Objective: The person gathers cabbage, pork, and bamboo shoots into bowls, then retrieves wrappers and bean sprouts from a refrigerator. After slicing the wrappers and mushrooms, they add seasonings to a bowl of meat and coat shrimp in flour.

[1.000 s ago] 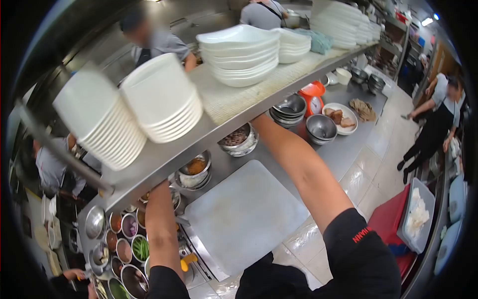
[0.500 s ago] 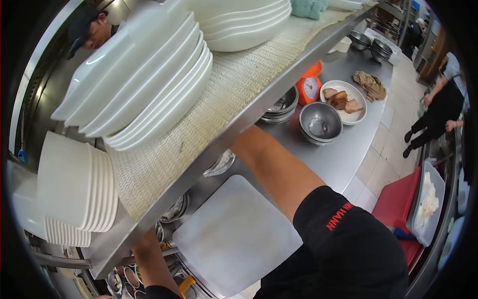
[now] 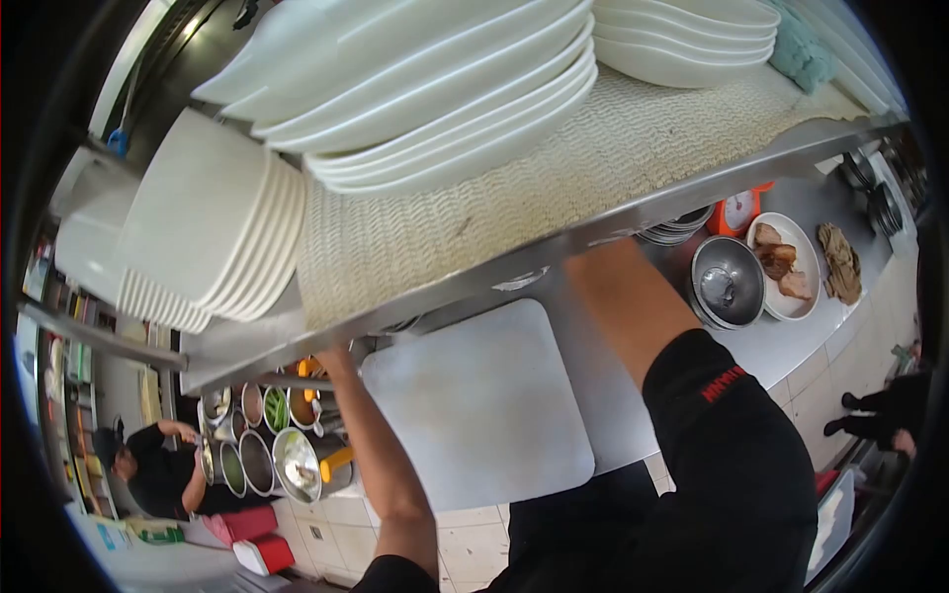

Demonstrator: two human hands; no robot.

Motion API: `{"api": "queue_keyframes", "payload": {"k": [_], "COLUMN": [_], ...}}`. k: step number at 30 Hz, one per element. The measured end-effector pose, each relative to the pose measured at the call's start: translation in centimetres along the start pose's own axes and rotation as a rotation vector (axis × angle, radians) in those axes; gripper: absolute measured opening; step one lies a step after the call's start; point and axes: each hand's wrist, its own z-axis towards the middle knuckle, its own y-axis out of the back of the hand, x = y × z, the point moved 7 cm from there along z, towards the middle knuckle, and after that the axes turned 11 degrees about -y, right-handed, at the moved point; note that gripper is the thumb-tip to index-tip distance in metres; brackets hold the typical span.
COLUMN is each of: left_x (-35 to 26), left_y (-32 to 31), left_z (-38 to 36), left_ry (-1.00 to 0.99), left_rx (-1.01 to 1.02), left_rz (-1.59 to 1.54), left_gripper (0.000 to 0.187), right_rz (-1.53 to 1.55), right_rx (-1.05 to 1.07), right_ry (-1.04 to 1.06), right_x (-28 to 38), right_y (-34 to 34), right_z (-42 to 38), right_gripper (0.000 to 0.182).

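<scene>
Both forearms reach under a metal shelf (image 3: 554, 242). The shelf hides my right hand beyond the wrist, close to a stack of metal bowls (image 3: 677, 227). Only the wrist side of my left hand (image 3: 334, 358) shows at the shelf's edge, near orange handles (image 3: 311, 376); its fingers are out of sight. Between the arms lies a white cutting board (image 3: 479, 405). A steel bowl (image 3: 729, 282), a plate with pieces of meat (image 3: 786, 267) and an orange scale (image 3: 736, 210) stand to the right of my right arm.
White dishes (image 3: 445, 99) and white bowls (image 3: 213, 217) are stacked on the shelf above. Food containers (image 3: 257, 460) stand at lower left, with a co-worker (image 3: 148, 465) beyond them. A brown cloth (image 3: 838, 264) lies at right. Another person (image 3: 895, 405) stands at the far right.
The view has turned, so the shelf edge lies flatter and the food containers and a co-worker at lower left have come into view. Both arms still reach under the shelf.
</scene>
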Motion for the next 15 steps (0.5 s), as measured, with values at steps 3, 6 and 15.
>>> {"api": "queue_keyframes", "payload": {"k": [3,6,15], "left_x": [-4.0,-1.6,3.4], "left_y": [-0.4,-2.7,-9.8], "left_z": [-7.6,-11.9,-13.3], "left_ry": [0.372,0.655,0.921], "left_rx": [-0.075,-0.037,0.040], "left_rz": [0.077,-0.161,-0.906], "left_gripper": [0.027,0.044,0.039], "right_rz": [0.023,0.163,1.241], "right_rx": [0.001,-0.286,0.288], "right_ry": [0.020,0.110,-0.524], "right_x": [0.1,2.3,-5.3], "right_y": [1.1,1.8,-7.7], "right_z": [1.7,-0.1,-10.5], "right_gripper": [0.043,0.043,0.056]}}
